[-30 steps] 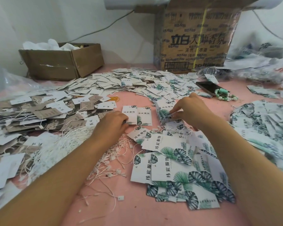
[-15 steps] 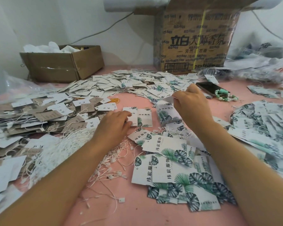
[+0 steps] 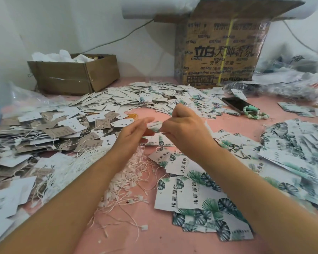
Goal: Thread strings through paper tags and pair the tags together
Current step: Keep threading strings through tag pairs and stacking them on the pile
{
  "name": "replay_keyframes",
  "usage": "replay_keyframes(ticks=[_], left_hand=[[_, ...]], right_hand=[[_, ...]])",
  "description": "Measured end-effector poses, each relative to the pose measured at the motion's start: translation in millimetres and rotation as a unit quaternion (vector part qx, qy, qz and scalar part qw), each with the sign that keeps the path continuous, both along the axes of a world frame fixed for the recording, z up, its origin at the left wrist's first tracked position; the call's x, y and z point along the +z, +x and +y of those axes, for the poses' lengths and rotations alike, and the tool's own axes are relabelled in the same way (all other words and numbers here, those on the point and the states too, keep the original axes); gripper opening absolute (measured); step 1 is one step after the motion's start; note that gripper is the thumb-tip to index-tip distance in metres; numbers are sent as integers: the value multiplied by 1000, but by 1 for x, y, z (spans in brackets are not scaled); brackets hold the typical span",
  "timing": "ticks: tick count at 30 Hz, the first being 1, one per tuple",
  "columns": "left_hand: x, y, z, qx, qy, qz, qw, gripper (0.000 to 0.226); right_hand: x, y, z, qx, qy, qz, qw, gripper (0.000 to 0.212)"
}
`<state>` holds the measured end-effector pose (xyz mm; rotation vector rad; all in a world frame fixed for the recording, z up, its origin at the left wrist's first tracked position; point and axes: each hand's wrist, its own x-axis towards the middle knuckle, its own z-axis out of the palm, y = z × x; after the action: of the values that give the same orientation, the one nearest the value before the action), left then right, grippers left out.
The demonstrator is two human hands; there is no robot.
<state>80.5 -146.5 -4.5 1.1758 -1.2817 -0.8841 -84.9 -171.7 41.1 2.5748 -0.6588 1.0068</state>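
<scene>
Both hands are raised above the pink table [image 3: 154, 239], meeting over its middle. My right hand [image 3: 185, 133] pinches a thin white string and the edge of a small leaf-print paper tag [image 3: 154, 126]. My left hand [image 3: 134, 133] holds the tag's other side with its fingers stretched out along it. The tag is blurred. Below the hands lies a tangle of white strings with plastic ends [image 3: 125, 182]. Large leaf-print tags [image 3: 196, 197] are heaped at the lower right.
White and brown tags [image 3: 50, 131] cover the left side; more white tags [image 3: 136, 99] spread across the back. A low cardboard box [image 3: 73, 76] and a tall printed carton [image 3: 220, 57] stand by the wall. A phone [image 3: 236, 104] and green beads [image 3: 255, 114] lie at right.
My left hand lifted off the tags on the table and came up to the right hand. The right hand carried its small tag and string toward the middle, where both hands now hold it.
</scene>
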Motion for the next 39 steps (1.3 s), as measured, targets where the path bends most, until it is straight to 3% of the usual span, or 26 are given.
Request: replay_keyframes(ticks=[4, 6, 10, 13, 17, 22, 32, 36, 39], left_hand=[[0, 7, -7, 84, 36, 90, 992, 12], [-3, 14, -10, 158, 43, 76, 984, 13], [-4, 24, -11, 275, 22, 51, 960, 22], [-3, 30, -14, 337, 5, 43, 941, 26], [-3, 34, -15, 349, 6, 66, 935, 25], [-1, 32, -14, 331, 12, 85, 940, 20], [5, 28, -10, 292, 21, 133, 947, 25], [3, 26, -10, 275, 28, 76, 958, 23], [2, 23, -8, 235, 25, 19, 971, 23]], right_hand=[[-2, 7, -6, -30, 79, 91, 992, 25], [-4, 10, -17, -62, 109, 95, 988, 36], [0, 22, -41, -136, 170, 166, 962, 36], [-5, 35, -50, -146, 218, 219, 940, 52], [-12, 49, -54, -154, 246, 262, 920, 66], [-10, 49, -55, -151, 263, 291, 907, 64], [-7, 42, -56, -111, 254, 258, 926, 34], [-11, 37, -49, -167, 126, 113, 971, 24], [-11, 32, -41, -127, -3, -12, 992, 25]])
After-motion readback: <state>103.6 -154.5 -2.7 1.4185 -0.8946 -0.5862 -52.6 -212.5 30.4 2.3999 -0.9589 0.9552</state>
